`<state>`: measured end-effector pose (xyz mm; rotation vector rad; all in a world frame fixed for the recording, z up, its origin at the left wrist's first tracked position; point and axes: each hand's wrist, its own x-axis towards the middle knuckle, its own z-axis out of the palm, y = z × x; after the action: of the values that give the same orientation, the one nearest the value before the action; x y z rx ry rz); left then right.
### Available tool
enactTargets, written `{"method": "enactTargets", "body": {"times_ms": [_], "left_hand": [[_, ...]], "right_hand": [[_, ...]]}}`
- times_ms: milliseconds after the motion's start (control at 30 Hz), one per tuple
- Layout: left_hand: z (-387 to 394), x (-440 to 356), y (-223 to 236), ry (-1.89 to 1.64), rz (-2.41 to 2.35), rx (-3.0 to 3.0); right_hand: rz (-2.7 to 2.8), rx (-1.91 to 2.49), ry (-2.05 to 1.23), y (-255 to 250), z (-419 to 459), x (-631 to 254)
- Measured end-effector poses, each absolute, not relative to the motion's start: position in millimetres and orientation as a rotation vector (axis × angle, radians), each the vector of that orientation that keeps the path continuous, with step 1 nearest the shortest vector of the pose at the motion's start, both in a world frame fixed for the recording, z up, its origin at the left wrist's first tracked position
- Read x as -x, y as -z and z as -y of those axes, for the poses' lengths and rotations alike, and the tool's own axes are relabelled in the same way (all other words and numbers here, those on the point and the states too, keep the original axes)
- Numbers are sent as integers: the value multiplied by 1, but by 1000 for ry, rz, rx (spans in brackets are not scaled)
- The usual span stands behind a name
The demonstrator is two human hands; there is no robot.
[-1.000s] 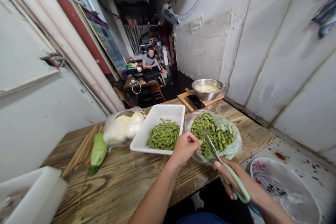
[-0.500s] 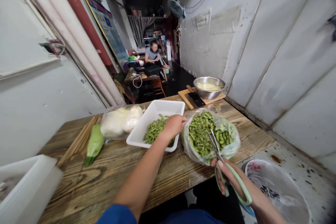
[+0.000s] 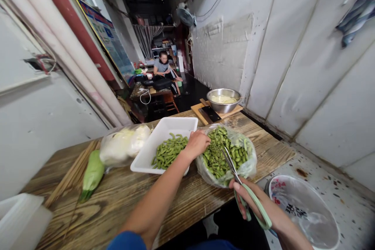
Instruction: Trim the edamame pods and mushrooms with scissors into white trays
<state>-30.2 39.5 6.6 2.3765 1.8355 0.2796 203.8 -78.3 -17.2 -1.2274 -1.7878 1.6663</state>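
Counting pods is hopeless, sorry: dozens in one open clear bag (image 3: 249, 164), plus a smaller pile of pods (image 3: 168, 152) in one white tray (image 3: 178, 124) at the bag's 9 to 10 o'clock. Both on the wooden tabletop (image 3: 117, 203).

Two hands here, both bare. Left hand (image 3: 197, 144) at the bag's 10 o'clock edge, back up, fingers bent and bunched toward the pods. Can't tell if pinching one or just touching. Right hand (image 3: 246, 195) at about 5 o'clock, closed around the green handles of one pair of scissors (image 3: 233, 168), fingers through the loops. Blades slightly apart, tips over the pods, pointing to about 11.

Up at 12 from the bag: one steel bowl (image 3: 224, 106) with something pale yellow inside, on one wooden board (image 3: 199, 113), with one black-bladed cleaver (image 3: 211, 114) at the bowl's 8 o'clock. Beyond the tray toward 9: one clear bag of pale vegetables (image 3: 124, 146), one green squash (image 3: 93, 170) and a bunch of thin sticks (image 3: 72, 172), too overlapped to count. One white container (image 3: 22, 218) at 8, one lined bin (image 3: 304, 211) on the floor at 4, one seated person (image 3: 160, 66) far off at 11.
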Motion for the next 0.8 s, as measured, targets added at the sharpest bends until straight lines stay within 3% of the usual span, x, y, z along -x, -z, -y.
{"method": "enactTargets", "body": {"times_ms": [333, 800], "left_hand": [[23, 0, -2, -979, -1530, -1619], [34, -3, -1, -1123, -1283, -1236]], "right_hand": [[1926, 1328, -1428, 9, 78, -198], [1931, 1321, -1388, 8, 75, -194]]}}
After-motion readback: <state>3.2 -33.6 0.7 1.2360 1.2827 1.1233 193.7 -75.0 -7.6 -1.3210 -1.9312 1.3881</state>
